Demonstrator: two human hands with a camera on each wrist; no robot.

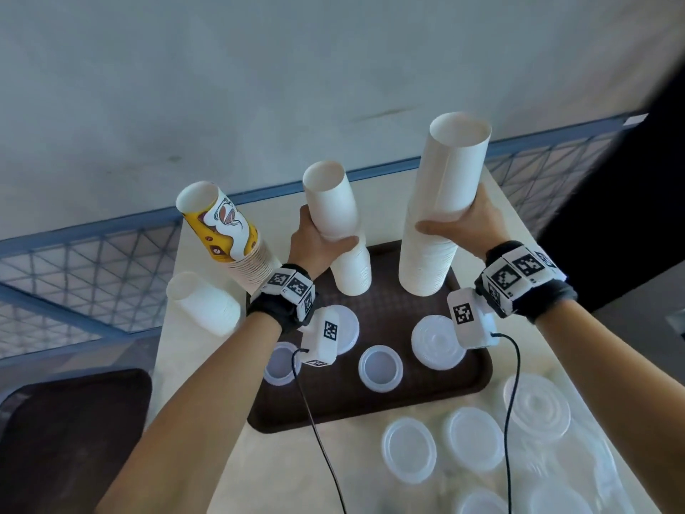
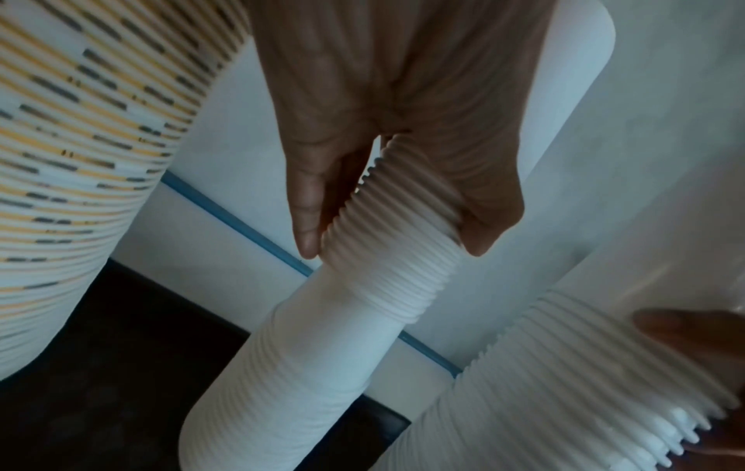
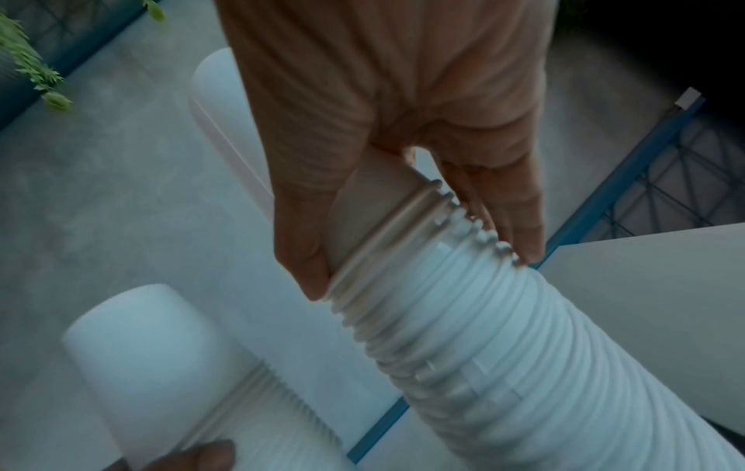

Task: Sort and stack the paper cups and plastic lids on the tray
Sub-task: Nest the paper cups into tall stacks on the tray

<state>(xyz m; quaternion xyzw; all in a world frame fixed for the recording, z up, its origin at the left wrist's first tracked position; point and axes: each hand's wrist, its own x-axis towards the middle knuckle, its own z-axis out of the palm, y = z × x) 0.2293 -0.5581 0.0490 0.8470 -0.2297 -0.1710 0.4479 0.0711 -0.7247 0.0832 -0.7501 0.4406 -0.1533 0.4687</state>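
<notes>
My left hand (image 1: 326, 231) grips a narrow stack of white paper cups (image 1: 330, 198), tilted over a lower white stack (image 1: 352, 268) that stands on the brown tray (image 1: 370, 413). In the left wrist view, thumb and fingers of that hand (image 2: 391, 248) wrap the ribbed rims of the narrow stack (image 2: 363, 312). My right hand (image 1: 452, 217) holds a tall, wider white cup stack (image 1: 444, 172) standing on the tray's far right. The right wrist view shows that hand (image 3: 423, 274) around the tall stack's (image 3: 483, 350) rims. Several clear plastic lids (image 1: 380, 369) lie on the tray.
A yellow-printed cup stack (image 1: 222, 228) leans at the tray's far left corner. Another white cup stack (image 1: 200, 302) stands on the table to its left. Loose lids (image 1: 474, 437) lie on the table at front right. A second dark tray (image 1: 74, 421) sits lower left. A blue mesh fence (image 1: 92, 261) runs behind.
</notes>
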